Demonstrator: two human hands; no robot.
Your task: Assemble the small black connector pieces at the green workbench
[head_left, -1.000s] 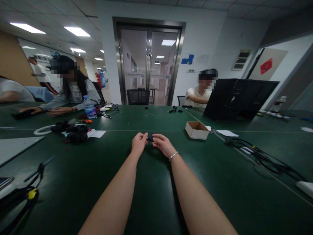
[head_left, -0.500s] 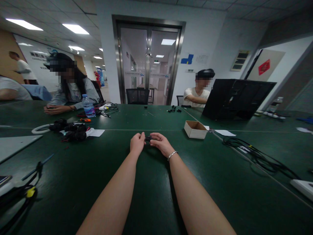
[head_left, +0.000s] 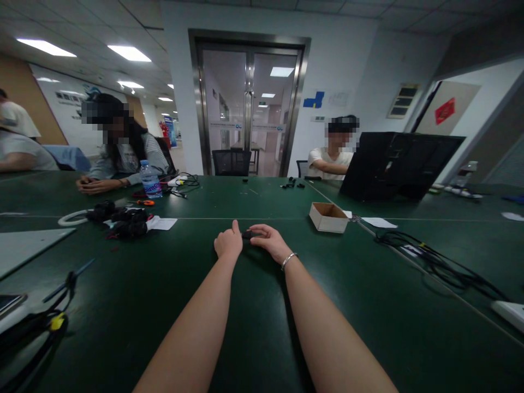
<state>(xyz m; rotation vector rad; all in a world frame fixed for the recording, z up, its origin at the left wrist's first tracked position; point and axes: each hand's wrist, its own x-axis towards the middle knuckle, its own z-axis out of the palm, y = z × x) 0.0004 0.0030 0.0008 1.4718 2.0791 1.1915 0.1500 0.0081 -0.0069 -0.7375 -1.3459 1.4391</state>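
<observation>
Over the green table, a small dark object (head_left: 247, 234) lies between my two hands; its exact kind is too small to tell. My right hand (head_left: 269, 241) pinches its near-right end with thumb and fingertips, and a silver bangle sits on that wrist. My left hand (head_left: 228, 241) is right against the object's left side, fingers curled in and thumb pointing up. What those curled fingers hold, if anything, is hidden behind the hand. To the right of my hands stands an open cardboard box (head_left: 328, 225), its inside bottom out of sight.
A bundle of black parts (head_left: 131, 221) and a water bottle (head_left: 151, 180) stand at left. Small black pieces (head_left: 291, 183) lie at the far side. Black cables (head_left: 434, 259) and a monitor (head_left: 393, 164) are at right. Two people sit across the table.
My left thumb has lifted off the small dark object and now points up, and the left hand has turned slightly. My right hand keeps its pinch almost unmoved.
</observation>
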